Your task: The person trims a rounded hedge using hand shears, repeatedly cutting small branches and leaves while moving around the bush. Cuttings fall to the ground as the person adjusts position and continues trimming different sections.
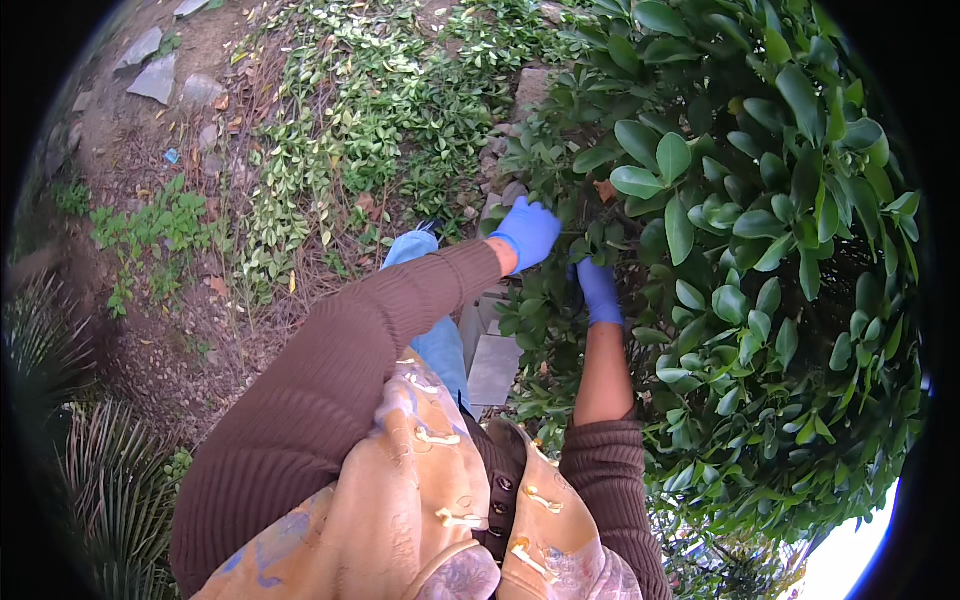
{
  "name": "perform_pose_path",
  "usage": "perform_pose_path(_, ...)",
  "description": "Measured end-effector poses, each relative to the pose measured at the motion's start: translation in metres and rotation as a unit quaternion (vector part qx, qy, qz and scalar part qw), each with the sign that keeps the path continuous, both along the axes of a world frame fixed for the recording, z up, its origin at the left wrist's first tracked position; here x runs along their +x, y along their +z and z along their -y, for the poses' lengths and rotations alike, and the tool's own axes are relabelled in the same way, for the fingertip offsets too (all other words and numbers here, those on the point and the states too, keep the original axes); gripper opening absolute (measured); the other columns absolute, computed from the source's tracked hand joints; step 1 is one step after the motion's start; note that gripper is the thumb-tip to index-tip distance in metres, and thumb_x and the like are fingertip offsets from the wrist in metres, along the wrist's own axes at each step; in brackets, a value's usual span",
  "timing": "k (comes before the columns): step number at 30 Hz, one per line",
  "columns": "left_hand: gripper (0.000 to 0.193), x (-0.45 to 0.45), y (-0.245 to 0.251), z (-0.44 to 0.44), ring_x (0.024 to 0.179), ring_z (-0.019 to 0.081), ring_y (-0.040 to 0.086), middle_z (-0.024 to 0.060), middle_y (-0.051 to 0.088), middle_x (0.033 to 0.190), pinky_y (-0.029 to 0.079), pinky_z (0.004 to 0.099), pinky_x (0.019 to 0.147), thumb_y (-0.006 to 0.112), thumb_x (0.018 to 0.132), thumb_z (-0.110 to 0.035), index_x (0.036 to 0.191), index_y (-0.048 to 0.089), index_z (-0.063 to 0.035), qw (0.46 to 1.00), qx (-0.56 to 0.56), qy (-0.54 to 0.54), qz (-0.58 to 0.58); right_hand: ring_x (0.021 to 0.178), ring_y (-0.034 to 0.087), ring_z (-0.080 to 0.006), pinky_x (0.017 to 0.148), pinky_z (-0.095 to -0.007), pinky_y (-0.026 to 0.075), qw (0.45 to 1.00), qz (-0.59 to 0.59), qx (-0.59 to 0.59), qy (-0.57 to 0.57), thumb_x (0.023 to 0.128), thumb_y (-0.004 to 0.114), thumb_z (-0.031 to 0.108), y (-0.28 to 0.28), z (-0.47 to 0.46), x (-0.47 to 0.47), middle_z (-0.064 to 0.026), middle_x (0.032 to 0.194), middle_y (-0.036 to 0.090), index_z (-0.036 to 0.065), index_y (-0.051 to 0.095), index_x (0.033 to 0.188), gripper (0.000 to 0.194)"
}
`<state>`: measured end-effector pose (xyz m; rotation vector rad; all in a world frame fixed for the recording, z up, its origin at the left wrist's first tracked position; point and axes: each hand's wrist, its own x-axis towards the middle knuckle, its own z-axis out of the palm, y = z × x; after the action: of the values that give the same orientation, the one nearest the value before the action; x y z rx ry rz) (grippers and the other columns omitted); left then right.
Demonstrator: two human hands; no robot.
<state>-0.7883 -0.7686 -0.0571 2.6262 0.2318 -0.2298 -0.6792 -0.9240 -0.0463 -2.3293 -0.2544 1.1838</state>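
Observation:
My left hand (528,234), in a blue disposable glove, is closed at the near edge of a leafy green shrub (720,225). Its fingers seem to pinch a thin stem, though the fingertips are partly turned away. Lower and to the right, my right hand (598,291), gloved alike, reaches in among the shrub's branches. Something dark shows beside its fingers, too hidden to name. Leaves cover part of that hand, so its grip is unclear.
Low leafy plants (390,112) cover the ground ahead. Flat stones (154,79) lie at the upper left. Paving slabs (495,367) run beside my jeans-clad leg (442,349). Spiky fronds (112,487) stand at the lower left.

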Motion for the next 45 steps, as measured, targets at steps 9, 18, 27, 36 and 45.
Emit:
perform_pose_path(9,0.062,-0.071,-0.023,-0.067,0.113,0.0316,0.048,0.0140,0.057,0.111,0.037,0.0506,0.088,0.071,0.074,-0.042,0.119,0.052,-0.0031,0.968,0.050,0.243,-0.027,0.072,0.060,-0.0220,0.067,-0.0368,0.048,0.994,0.040,0.099,0.018,0.078,0.065,0.027,-0.050,0.019,-0.012,-0.0110,0.081,0.064,0.002,0.060,0.088,0.028)
perform_pose_path(18,0.048,0.062,-0.029,-0.062,0.095,0.0417,0.061,0.0231,0.063,0.106,0.049,0.0462,0.084,0.059,0.086,-0.034,0.122,0.052,-0.0019,0.925,-0.324,0.198,-0.027,0.066,0.057,-0.0166,0.062,-0.0315,0.045,0.992,0.025,0.097,-0.082,0.073,0.067,0.023,-0.066,-0.028,0.052,-0.0053,0.075,0.060,0.001,0.062,0.087,0.026)
perform_pose_path(27,0.032,0.048,-0.053,-0.037,0.086,0.0400,0.063,0.0224,0.065,0.090,0.049,0.0469,0.079,0.054,0.089,-0.031,0.096,0.065,-0.0022,0.901,-0.364,0.236,0.026,0.057,0.058,-0.0152,0.055,-0.0304,0.047,0.998,0.002,0.028,-0.058,0.076,0.063,0.016,-0.028,-0.079,0.036,-0.0036,0.067,0.059,0.001,0.061,0.083,0.017)
perform_pose_path(36,0.027,-0.002,-0.069,-0.063,0.092,0.0360,0.063,0.0173,0.066,0.099,0.050,0.0455,0.081,0.055,0.085,-0.026,0.101,0.066,-0.0073,0.925,-0.299,0.190,-0.139,0.068,0.059,-0.0186,0.064,-0.0319,0.046,0.996,-0.079,-0.022,-0.035,0.073,0.065,0.019,-0.053,-0.046,0.023,-0.0068,0.076,0.061,0.001,0.060,0.086,0.023)
perform_pose_path(45,0.020,0.002,-0.069,-0.076,0.086,0.0374,0.064,0.0167,0.065,0.094,0.051,0.0485,0.074,0.054,0.087,-0.024,0.096,0.066,-0.0106,0.946,-0.217,0.235,-0.048,0.077,0.057,-0.0238,0.071,-0.0365,0.046,0.997,0.007,-0.071,0.030,0.070,0.066,0.025,-0.028,-0.032,0.015,-0.0113,0.085,0.060,-0.003,0.056,0.106,0.046)
